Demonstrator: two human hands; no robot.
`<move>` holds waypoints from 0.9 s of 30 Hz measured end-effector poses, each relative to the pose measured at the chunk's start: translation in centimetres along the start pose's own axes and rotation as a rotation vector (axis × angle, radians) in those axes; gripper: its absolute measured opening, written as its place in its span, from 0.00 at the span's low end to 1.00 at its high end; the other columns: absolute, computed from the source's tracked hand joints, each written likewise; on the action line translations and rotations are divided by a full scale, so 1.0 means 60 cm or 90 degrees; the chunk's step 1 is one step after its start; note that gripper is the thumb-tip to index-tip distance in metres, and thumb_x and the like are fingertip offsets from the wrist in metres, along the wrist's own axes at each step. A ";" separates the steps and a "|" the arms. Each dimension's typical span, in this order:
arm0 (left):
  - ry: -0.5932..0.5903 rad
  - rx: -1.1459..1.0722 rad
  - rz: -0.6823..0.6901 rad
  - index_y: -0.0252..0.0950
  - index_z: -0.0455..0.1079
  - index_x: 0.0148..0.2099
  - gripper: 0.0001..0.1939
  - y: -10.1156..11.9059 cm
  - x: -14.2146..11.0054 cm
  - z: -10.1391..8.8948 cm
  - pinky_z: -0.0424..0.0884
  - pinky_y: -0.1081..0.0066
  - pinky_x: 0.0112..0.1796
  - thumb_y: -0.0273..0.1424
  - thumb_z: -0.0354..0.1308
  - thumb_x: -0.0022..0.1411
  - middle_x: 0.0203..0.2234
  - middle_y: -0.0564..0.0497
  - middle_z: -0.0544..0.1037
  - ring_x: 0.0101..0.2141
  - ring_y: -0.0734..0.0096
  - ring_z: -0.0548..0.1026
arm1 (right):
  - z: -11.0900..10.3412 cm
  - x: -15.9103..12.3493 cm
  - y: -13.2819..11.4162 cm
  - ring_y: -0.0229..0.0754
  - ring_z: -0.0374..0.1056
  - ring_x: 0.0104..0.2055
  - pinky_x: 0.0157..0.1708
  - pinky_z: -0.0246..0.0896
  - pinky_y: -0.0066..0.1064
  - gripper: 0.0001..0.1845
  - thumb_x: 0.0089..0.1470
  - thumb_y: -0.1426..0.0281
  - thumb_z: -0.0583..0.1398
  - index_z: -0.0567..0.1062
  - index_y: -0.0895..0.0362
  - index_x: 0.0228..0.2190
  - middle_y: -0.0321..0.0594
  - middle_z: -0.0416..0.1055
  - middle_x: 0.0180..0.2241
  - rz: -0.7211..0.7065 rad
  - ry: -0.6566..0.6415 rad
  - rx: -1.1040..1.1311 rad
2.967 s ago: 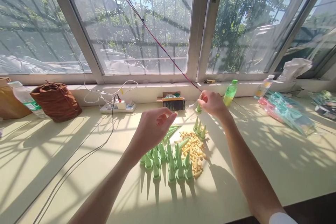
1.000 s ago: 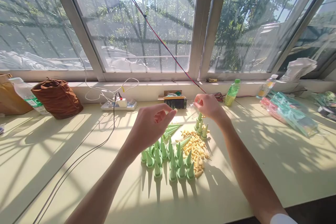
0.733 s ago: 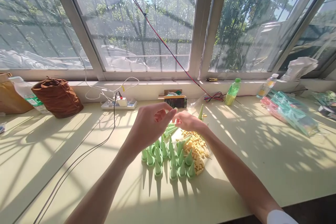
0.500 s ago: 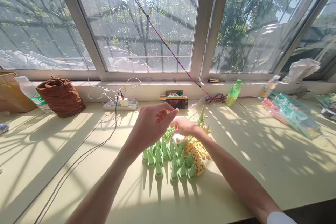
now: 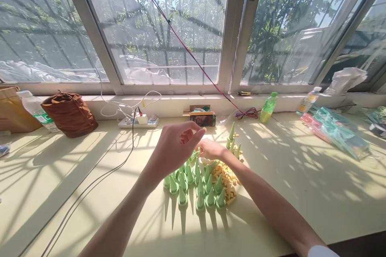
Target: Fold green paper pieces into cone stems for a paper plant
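Note:
My left hand [image 5: 177, 142] hovers over the far side of the green cones, thumb and forefinger pinched together. Whether a small piece sits in that pinch, I cannot make out. Just right of it and lower, my right hand [image 5: 211, 149] has its fingers bent down and close together; their tips are partly hidden. Several upright green plastic cones [image 5: 182, 196] with round bases stand in loose rows nearer to me. Beside them lies a heap of small pale-yellow peg-like pieces [image 5: 227, 176], partly behind my right forearm. More cones [image 5: 231, 132] rise beyond that forearm.
A phone [image 5: 205, 120] leans on a small box behind my hands. To the left are a power strip [image 5: 123, 123], cables and a brown cloth bag [image 5: 70, 114]. A green bottle [image 5: 268, 107] and plastic bags [image 5: 340, 130] are on the right, below the windows.
My right hand has dipped slightly, its fingers more bent. The left hand keeps its pinch and has barely moved. The cones stay where they were.

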State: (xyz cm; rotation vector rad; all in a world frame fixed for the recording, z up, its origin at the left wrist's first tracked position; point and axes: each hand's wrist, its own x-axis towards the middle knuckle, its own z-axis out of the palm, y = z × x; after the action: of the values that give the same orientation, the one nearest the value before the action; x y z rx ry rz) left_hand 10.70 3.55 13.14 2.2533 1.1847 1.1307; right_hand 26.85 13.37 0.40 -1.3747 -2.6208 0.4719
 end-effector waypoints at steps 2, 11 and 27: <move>0.001 0.002 -0.001 0.36 0.75 0.32 0.15 -0.002 0.001 0.000 0.66 0.74 0.24 0.41 0.57 0.64 0.16 0.55 0.72 0.19 0.73 0.70 | 0.002 0.001 0.001 0.40 0.66 0.34 0.31 0.57 0.26 0.14 0.49 0.79 0.62 0.78 0.59 0.40 0.41 0.73 0.32 0.003 0.000 -0.002; -0.007 0.006 -0.002 0.36 0.75 0.33 0.15 -0.004 0.003 -0.005 0.65 0.74 0.23 0.42 0.57 0.64 0.16 0.55 0.72 0.18 0.74 0.69 | 0.004 -0.001 -0.003 0.39 0.65 0.34 0.32 0.55 0.27 0.17 0.51 0.79 0.61 0.76 0.60 0.45 0.41 0.72 0.34 0.015 -0.003 -0.002; 0.004 0.002 0.003 0.36 0.75 0.32 0.15 0.002 -0.001 -0.008 0.64 0.74 0.23 0.42 0.57 0.64 0.15 0.56 0.71 0.18 0.74 0.68 | 0.017 -0.002 -0.001 0.38 0.64 0.33 0.30 0.56 0.26 0.12 0.49 0.79 0.60 0.77 0.59 0.37 0.41 0.72 0.35 0.010 -0.001 -0.019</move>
State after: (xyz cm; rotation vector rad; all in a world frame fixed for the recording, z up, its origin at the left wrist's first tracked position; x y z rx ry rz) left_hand 10.35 3.43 13.48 2.2576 1.1857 1.1388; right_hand 26.57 13.02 -0.54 -1.4054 -2.6300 0.4386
